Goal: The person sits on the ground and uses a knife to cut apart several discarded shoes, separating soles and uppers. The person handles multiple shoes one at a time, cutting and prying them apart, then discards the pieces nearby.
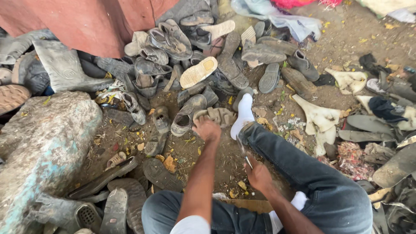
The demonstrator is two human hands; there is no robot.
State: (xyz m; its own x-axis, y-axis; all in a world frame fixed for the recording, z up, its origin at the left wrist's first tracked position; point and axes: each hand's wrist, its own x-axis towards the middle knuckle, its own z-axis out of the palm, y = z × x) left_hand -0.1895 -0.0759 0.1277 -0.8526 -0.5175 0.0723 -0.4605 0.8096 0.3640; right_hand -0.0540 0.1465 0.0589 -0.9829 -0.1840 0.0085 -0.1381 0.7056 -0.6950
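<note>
My left hand [207,129] reaches forward and grips the near edge of a worn grey-tan shoe [219,115] lying on the dirt. Just right of it is my foot in a white sock [243,113], at the end of my outstretched leg in dark jeans [294,167]. My right hand [259,175] rests by that leg, fingers closed around a thin metal tool [248,161] that points up toward the knee. A grey open shoe [185,116] lies just left of the gripped one.
A big heap of old dusty shoes and soles [195,56] fills the ground ahead. A rough boulder [43,143] stands at the left, with a rubber boot [65,67] behind it. Flat soles [117,190] lie near my left knee, and scraps and leather pieces [320,119] at the right.
</note>
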